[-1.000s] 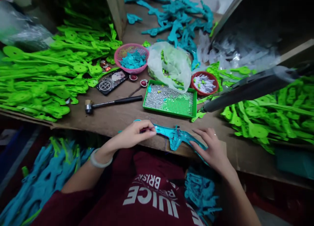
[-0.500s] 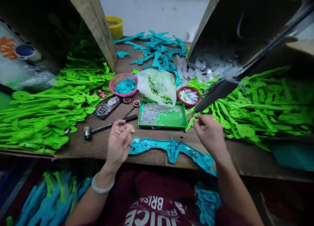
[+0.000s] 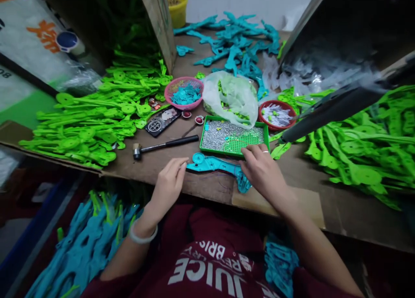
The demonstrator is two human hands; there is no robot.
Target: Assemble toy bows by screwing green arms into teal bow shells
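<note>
A long teal plastic part (image 3: pixel 214 163), with a round disc near its left end and a ribbed bracket toward the right, lies at the bench's front edge. The fingers of my left hand (image 3: pixel 169 179) are pinched at its left tip. Over the bracket, my right hand (image 3: pixel 264 170) has its fingers curled down onto the part and covers its right portion. Thin dark wire loops below the part. Just behind it sits a green tray (image 3: pixel 247 140) of small silvery pieces, close to my right fingers.
A hammer (image 3: pixel 165 143) and a phone (image 3: pixel 162 121) lie left of the tray. Behind are a pink basket (image 3: pixel 184 106), a plastic bag (image 3: pixel 227 97) and a red bowl (image 3: pixel 279 125). Green parts (image 3: pixel 87 125) are heaped at both sides. A dark tool (image 3: pixel 333 110) juts in from the right.
Both hands were lifted off the teal part half a second ago and are now back on it. The left hand has moved to its tip, the right hand inward over its bracket. The view has shifted.
</note>
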